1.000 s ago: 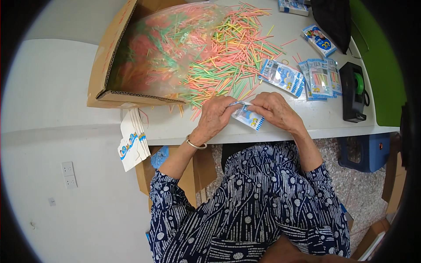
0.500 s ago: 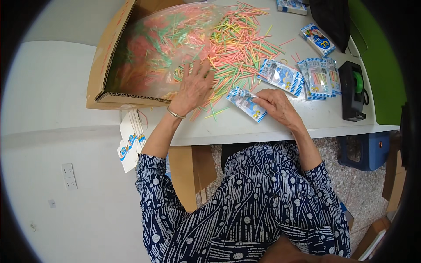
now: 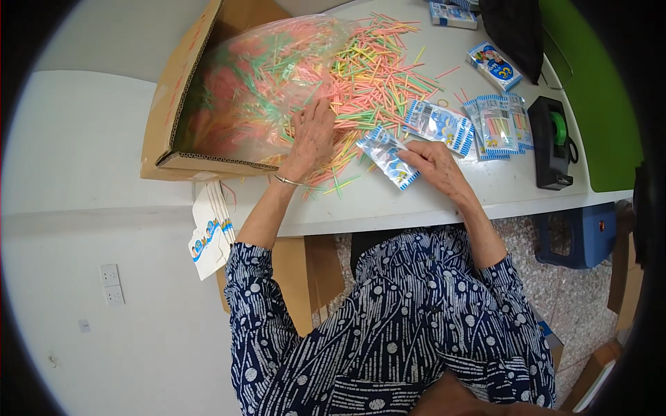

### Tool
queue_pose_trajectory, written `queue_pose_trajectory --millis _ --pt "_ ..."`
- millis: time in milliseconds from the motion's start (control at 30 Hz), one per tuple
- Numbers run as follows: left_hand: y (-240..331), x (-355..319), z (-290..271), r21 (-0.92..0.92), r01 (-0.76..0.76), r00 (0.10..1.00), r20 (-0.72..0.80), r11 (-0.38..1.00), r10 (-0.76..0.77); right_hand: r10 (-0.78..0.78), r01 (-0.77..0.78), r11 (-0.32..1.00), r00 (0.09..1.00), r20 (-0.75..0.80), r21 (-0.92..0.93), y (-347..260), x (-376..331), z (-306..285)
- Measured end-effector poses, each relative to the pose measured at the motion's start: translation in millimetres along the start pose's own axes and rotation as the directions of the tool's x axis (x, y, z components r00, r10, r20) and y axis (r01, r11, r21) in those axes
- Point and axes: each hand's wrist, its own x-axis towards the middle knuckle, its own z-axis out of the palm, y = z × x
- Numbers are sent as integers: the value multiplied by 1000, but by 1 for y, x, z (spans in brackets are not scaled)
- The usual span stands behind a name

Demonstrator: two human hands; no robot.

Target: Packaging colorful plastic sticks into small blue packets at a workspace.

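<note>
My left hand (image 3: 314, 141) lies on the near left part of a pile of thin pink, green and yellow sticks (image 3: 378, 73), beside the clear plastic bag (image 3: 277, 52). Its fingers are stretched out and fairly close together; no stick shows clearly gripped in them. My right hand (image 3: 438, 166) pinches the right edge of a small blue-and-white plastic packet (image 3: 386, 154), held tilted just over the table's near part. Whether sticks are inside that packet cannot be made out. Another blue-and-white packet (image 3: 438, 126) lies right behind it.
A cardboard box (image 3: 182, 90) at the left holds the bag of sticks. Filled packets (image 3: 497, 125) overlap at the right, near a black tape dispenser (image 3: 553, 145). A small printed box (image 3: 494, 66) and a black cloth bag (image 3: 515, 35) lie farther back. Folded cartons (image 3: 210, 232) hang by the table edge.
My left hand has moved slightly right, its spread fingers drawing closer together on the sticks. My right hand keeps hold of the packet, almost in place. The whole view has shifted a little.
</note>
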Motion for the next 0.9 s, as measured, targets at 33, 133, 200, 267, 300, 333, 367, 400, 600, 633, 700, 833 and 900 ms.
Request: queue_pose_trajectory --millis 33,133,200,267,300,333,367,400,600,633,700,833,900 --pt "-1 -1 0 5 -3 1000 -5 1000 3 -6 6 1000 1000 -4 -1 2 2 0" --pt "-6 -2 -4 -152 21 987 -152 988 -45 40 -33 993 997 -69 110 9 8 2" --pt "-6 2 -12 -447 333 939 82 830 -333 77 -41 952 991 -107 305 9 10 3" --pt "-3 12 -25 -511 423 901 148 748 -408 91 -24 894 987 -129 448 10 16 9" --pt "-1 16 -30 -564 510 852 227 649 -473 113 -8 813 983 -144 582 10 19 12" --pt "3 19 -30 -566 505 855 222 652 -469 110 -3 815 983 -150 580 10 23 15" --pt "9 20 -30 -777 371 866 91 509 -491 111 28 753 979 -169 658 6 27 19" --pt "12 21 -31 -921 182 845 -33 345 -534 114 59 683 976 -186 728 1 32 23" --pt "27 46 -18 -909 -106 855 123 -403 -504 303 98 245 937 -173 964 -11 75 57" --pt "36 49 -18 -909 -106 857 123 -403 -501 303 102 246 937 -176 964 -10 82 62" --pt "53 48 -14 -814 -174 837 174 -554 -519 198 195 -48 963 -182 980 -13 92 71" --pt "79 48 4 -859 -267 723 121 -436 -680 279 272 -66 929 -244 960 -28 95 79" --pt "86 50 8 -873 -258 709 119 -413 -695 317 253 -103 925 -210 962 -22 96 77"
